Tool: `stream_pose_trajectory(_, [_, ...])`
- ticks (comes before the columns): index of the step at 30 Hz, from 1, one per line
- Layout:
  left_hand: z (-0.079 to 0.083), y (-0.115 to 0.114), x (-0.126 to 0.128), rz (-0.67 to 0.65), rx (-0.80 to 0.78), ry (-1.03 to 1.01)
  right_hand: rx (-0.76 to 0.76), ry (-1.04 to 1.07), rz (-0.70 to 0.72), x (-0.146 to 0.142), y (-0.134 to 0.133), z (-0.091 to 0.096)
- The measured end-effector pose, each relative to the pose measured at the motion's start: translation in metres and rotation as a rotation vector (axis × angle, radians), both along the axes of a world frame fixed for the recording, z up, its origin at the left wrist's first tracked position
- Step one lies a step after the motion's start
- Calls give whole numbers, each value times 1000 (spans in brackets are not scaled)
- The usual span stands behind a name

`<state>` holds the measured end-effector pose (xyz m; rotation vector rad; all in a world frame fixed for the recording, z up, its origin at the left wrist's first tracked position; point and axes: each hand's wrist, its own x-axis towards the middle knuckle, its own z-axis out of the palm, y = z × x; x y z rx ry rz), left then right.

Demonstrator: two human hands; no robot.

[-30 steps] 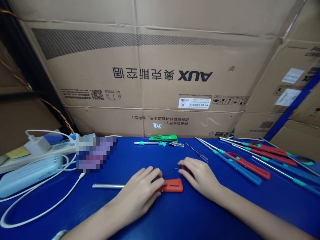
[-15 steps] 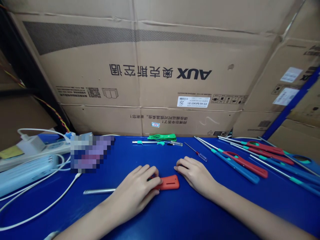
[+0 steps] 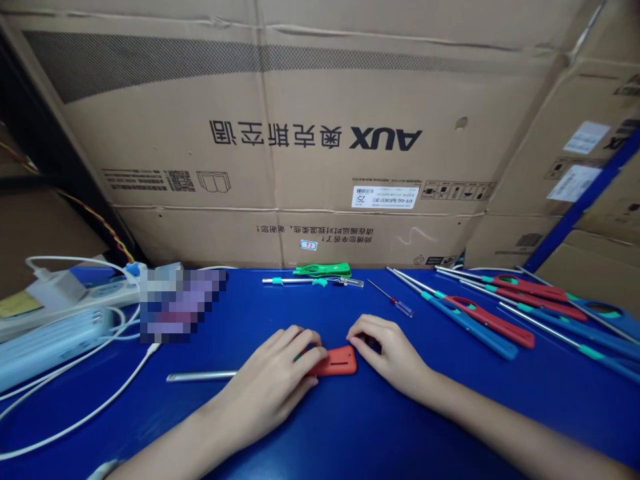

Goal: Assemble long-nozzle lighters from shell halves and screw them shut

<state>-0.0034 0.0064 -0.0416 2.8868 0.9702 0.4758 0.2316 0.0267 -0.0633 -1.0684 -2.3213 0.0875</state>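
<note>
Your left hand (image 3: 280, 367) holding the red lighter (image 3: 341, 362) on the blue counter (image 3: 370, 433), your right hand (image 3: 401, 350) pinched narrow near its end, cannot tell if it holds something.

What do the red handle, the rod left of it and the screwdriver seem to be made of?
Red handle: probably plastic, satiny, from its even colour and soft highlights. Rod: likely smooth metal, given its silvery sheen. Screwdriver: apparently clear plastic grip, being see-through; thin shaft, possibly metal.

The left fingers (image 3: 301, 343) grip a red-handled lighter (image 3: 341, 361).
</note>
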Motion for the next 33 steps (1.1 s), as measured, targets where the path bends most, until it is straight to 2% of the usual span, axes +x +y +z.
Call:
stream_pose_trajectory(3, [-1, 0, 1, -2, -7, 21, -252, 323, 46, -4, -4, 5])
stream_pose_trajectory(5, [-2, 1, 1, 6, -12, 37, -305, 395, 78, -6, -7, 7])
stream_pose_trajectory(10, [-2, 2, 0, 13, -19, 61, -354, 380, 111, -6, -8, 7])
stream_pose_trajectory(18, [-6, 4, -1, 14, 39, 84, -354, 331, 92, -6, -5, 2])
stream_pose_trajectory(23, [-4, 4, -1, 9, 22, 81, -379, 339, 78, -6, -4, 0])
stream_pose_trajectory(33, [-6, 6, -1, -20, 42, 70, -526, 415, 65, -7, -2, 2])
